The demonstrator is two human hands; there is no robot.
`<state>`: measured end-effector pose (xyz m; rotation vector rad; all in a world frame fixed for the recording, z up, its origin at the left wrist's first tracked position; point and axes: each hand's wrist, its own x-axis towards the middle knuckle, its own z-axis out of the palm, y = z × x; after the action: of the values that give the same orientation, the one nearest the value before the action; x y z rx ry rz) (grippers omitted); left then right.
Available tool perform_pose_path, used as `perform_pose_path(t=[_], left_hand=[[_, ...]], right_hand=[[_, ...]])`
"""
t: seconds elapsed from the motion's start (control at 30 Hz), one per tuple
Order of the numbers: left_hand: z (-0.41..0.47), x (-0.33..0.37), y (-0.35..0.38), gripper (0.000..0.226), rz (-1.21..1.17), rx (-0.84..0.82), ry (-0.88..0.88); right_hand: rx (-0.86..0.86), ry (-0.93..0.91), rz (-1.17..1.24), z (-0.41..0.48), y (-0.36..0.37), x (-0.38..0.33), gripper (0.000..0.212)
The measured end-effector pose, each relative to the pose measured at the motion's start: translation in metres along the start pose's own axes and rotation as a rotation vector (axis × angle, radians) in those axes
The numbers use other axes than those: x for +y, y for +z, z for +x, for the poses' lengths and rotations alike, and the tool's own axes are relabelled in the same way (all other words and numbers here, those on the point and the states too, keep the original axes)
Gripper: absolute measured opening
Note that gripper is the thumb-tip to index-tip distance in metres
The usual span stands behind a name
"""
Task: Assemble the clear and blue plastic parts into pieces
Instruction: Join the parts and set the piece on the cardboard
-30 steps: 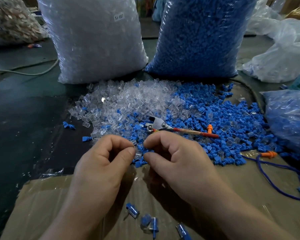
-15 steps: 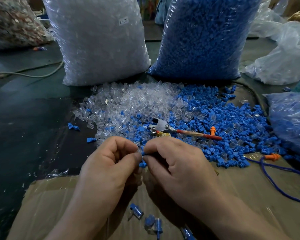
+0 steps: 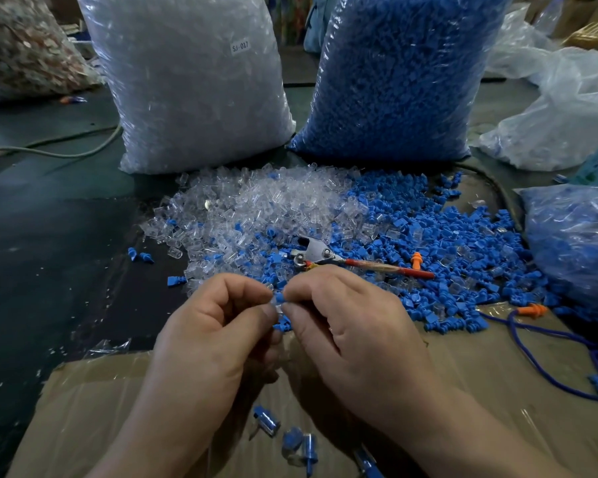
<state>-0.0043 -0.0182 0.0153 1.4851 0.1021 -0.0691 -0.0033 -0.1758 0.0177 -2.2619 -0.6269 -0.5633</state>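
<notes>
Two sacks upright at the back, the clear-parts sack (image 3: 194,81) and the blue-parts sack (image 3: 394,74): why there?

Stock, by the look of it: parked side by side on the worktop (image 3: 42,243), behind the heaps, clear of the working space.

And the heaps?

Spilled within easy reach: clear heap (image 3: 256,201) to the left, blue heap (image 3: 446,243) to the right, mingling in the middle, with a red-handled cutter (image 3: 325,253) lying on top. Nearer still, a cardboard sheet (image 3: 94,408), likely laid down as a clean spot for finished work.

Hence the finished pieces (image 3: 266,422) lying on it?

Seems so; lying just below the wrists, well apart from the loose stock.

Hands?

Left hand (image 3: 214,339) curled, pinching a clear part (image 3: 276,307) between thumb and forefinger. Right hand (image 3: 353,332) curled likewise, pinching a blue part (image 3: 280,298). Both raised over the cardboard's far edge, tip to tip, presumably for pushing blue into clear. Cannot tell whether seated yet.

Differing from a second ago?

Fingertips closer: a gap then, nearly touching now, with the blue head showing between. Heaps, cutter and finished pieces lying as then.
</notes>
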Motion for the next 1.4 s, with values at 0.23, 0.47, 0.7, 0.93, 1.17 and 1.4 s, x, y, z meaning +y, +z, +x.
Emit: perform_pose_path(t=[0.23,0.47,0.7,0.93,1.17,1.4], left_hand=[[0.001,0.001,-0.002,0.027,-0.024,-0.026,-0.022],[0.004,-0.006,-0.003,0.028,0.226,0.052,0.072],[0.005,-0.006,-0.005,0.029,0.203,0.042,0.012],[0.008,-0.009,-0.005,0.032,0.148,0.051,-0.013],[0.008,-0.007,-0.005,0.031,0.125,0.035,-0.017],[0.003,0.002,-0.006,0.028,0.021,0.012,-0.068]], right_hand=[[-0.089,0.021,0.001,0.000,0.002,0.001,0.017],[-0.266,0.023,-0.217,0.005,-0.008,0.001,0.034],[-0.475,0.460,-0.675,0.013,-0.036,0.038,0.072],[-0.530,0.426,-0.668,0.016,-0.042,0.046,0.071],[-0.388,0.454,-0.655,0.023,-0.036,0.046,0.057],[-0.124,0.413,-0.290,0.025,-0.054,0.032,0.032]])
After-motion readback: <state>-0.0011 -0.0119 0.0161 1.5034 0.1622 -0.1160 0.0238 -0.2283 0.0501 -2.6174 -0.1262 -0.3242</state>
